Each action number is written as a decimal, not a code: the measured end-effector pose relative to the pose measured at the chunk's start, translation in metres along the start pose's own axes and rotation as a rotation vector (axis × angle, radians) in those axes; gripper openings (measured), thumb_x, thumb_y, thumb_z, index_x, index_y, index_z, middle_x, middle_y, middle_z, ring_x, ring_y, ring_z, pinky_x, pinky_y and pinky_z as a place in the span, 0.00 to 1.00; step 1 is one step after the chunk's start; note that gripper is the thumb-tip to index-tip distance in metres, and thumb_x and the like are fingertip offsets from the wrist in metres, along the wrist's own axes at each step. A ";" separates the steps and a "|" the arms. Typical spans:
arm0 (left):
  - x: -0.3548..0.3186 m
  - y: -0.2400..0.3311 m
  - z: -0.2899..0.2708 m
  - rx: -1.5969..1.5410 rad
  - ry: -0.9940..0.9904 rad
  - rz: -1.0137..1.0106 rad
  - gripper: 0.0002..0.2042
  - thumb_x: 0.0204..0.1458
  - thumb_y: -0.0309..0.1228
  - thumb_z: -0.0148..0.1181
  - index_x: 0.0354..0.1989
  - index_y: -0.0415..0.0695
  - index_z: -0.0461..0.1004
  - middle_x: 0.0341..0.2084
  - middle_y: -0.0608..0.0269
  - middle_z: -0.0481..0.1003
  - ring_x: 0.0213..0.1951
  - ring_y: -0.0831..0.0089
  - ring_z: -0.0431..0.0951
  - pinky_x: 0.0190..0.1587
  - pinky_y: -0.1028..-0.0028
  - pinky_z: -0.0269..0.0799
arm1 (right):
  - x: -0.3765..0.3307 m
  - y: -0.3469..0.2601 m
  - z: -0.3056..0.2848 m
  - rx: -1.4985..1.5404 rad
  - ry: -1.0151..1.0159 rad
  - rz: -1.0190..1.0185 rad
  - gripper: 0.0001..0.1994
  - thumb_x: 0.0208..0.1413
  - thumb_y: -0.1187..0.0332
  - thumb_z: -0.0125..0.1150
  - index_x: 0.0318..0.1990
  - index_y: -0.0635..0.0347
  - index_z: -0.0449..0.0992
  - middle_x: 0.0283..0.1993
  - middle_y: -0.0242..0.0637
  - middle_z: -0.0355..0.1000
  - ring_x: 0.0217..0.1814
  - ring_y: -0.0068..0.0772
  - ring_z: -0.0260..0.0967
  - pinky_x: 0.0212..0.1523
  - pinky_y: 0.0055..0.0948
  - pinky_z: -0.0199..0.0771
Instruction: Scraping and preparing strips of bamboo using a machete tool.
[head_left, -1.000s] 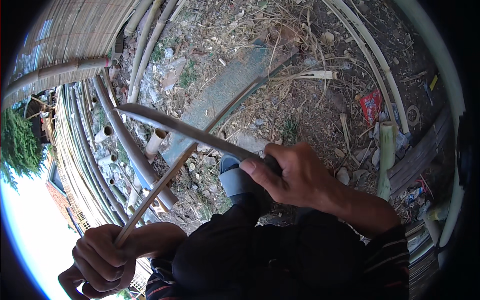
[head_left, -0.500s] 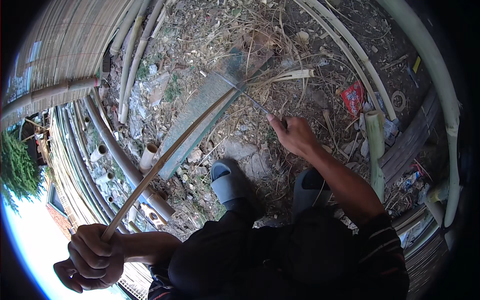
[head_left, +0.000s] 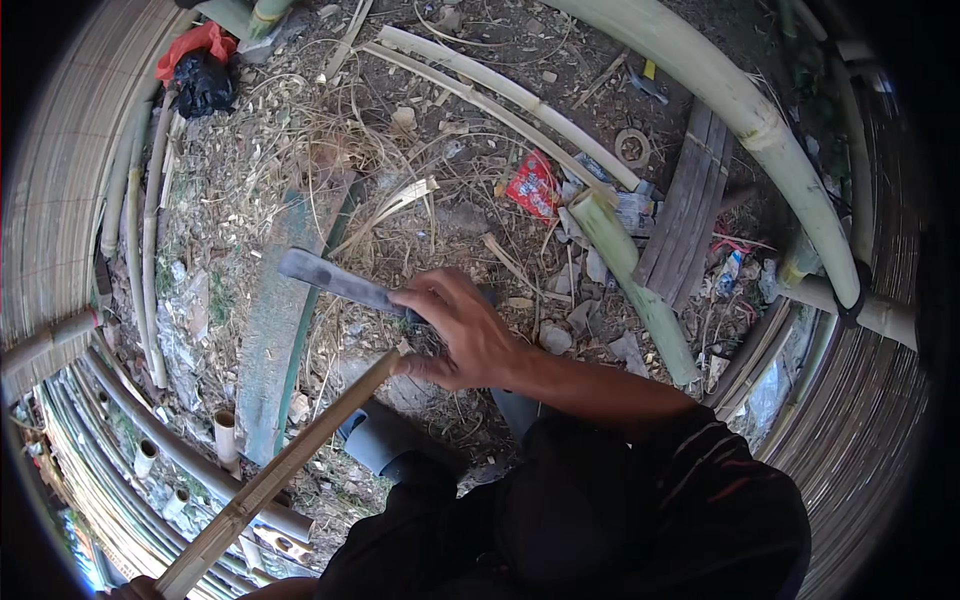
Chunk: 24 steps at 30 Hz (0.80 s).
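I'm judging the bamboo strip (head_left: pixel 285 468) light, springy, best held near-left where my left hand (head_left: pixel 135 589) is clasping, right hand (head_left: pixel 455 335) gripping the knife (head_left: pixel 340 283).

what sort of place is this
Likely an outdoor bamboo-working spot: a thick green bamboo pole curves across the view, dry plant shavings litter the dirt, and the right hand holds a broad blade.
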<state>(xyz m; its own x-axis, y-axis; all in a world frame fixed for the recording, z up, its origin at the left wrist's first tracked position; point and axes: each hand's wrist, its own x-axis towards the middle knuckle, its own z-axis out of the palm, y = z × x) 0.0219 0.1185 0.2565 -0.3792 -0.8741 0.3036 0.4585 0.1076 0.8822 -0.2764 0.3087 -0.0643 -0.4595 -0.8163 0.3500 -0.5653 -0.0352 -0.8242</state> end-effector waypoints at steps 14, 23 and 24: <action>0.025 -0.166 0.075 -0.007 0.441 -0.341 0.44 0.63 0.53 0.46 0.74 0.33 0.35 0.72 0.32 0.43 0.75 0.43 0.41 0.76 0.48 0.35 | -0.107 0.006 -0.106 -0.174 0.129 0.376 0.14 0.57 0.68 0.68 0.47 0.67 0.78 0.32 0.37 0.70 0.29 0.34 0.69 0.32 0.30 0.70; 0.019 -0.172 0.051 0.077 0.526 -0.397 0.36 0.67 0.51 0.41 0.75 0.39 0.44 0.71 0.36 0.51 0.73 0.46 0.50 0.76 0.48 0.41 | -0.177 0.105 -0.267 -0.414 0.944 0.846 0.23 0.66 0.66 0.57 0.64 0.70 0.67 0.34 0.32 0.74 0.31 0.19 0.66 0.34 0.24 0.68; 0.019 -0.173 0.055 0.077 0.550 -0.413 0.35 0.67 0.51 0.40 0.74 0.38 0.47 0.70 0.38 0.53 0.73 0.47 0.51 0.75 0.48 0.42 | -0.185 0.113 -0.284 -0.422 0.948 0.848 0.23 0.66 0.66 0.57 0.64 0.70 0.67 0.34 0.32 0.74 0.31 0.19 0.66 0.34 0.24 0.68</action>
<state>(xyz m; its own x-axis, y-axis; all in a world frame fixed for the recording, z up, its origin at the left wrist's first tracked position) -0.1087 0.1091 0.1300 -0.0388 -0.9617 -0.2713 0.2985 -0.2702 0.9154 -0.4499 0.6199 -0.0958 -0.9683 0.2212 0.1162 0.0410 0.5992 -0.7995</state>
